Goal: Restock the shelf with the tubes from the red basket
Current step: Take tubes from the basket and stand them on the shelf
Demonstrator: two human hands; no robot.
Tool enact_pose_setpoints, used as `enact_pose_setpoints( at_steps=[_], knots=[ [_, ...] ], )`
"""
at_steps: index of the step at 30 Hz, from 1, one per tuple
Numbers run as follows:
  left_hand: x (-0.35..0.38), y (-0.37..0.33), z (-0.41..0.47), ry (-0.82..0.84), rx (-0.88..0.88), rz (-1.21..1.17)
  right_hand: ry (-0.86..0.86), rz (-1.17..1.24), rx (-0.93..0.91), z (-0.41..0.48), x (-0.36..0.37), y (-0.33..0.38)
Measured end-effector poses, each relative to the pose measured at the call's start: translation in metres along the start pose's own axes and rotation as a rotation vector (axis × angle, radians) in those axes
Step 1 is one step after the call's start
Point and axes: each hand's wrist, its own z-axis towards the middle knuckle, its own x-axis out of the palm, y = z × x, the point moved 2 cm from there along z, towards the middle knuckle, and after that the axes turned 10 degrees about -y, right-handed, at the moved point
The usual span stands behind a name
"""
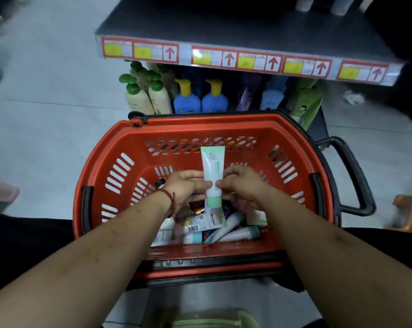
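A red basket (119,147) stands on the floor in front of me, below the dark shelf (224,22). Over its middle I hold a white tube with a green cap (213,170), crimped end pointing away from me. My left hand (188,185) pinches it from the left and my right hand (240,185) pinches it from the right, thumbs nearly meeting on its body. Several more tubes (207,224) lie in a heap on the basket's near floor, partly hidden by my hands.
The shelf's front edge carries red and yellow price labels (247,59). Beneath it stand pump bottles, cream with green caps (138,95) and blue with yellow caps (200,100). A black basket handle (351,171) sticks out on the right. A green object (207,320) sits near my feet.
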Motion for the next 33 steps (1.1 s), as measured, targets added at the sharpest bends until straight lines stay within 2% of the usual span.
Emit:
enact_pose_setpoints(
  at_steps=[9, 18, 28, 33],
  knots=[
    [-0.006, -0.093, -0.080, 0.047, 0.273, -0.003, -0.062, 0.075, -0.294, -0.079, -0.018, 0.089],
    [-0.001, -0.175, -0.144, 0.018, 0.507, -0.015, -0.184, 0.044, -0.555, -0.128, -0.035, 0.174],
    [0.016, -0.254, -0.191, -0.005, 0.672, -0.020, -0.272, 0.099, -0.681, -0.157, -0.064, 0.249],
    [0.043, -0.293, -0.203, 0.050, 0.715, 0.013, -0.273, 0.153, -0.716, -0.169, -0.099, 0.277]
  ],
)
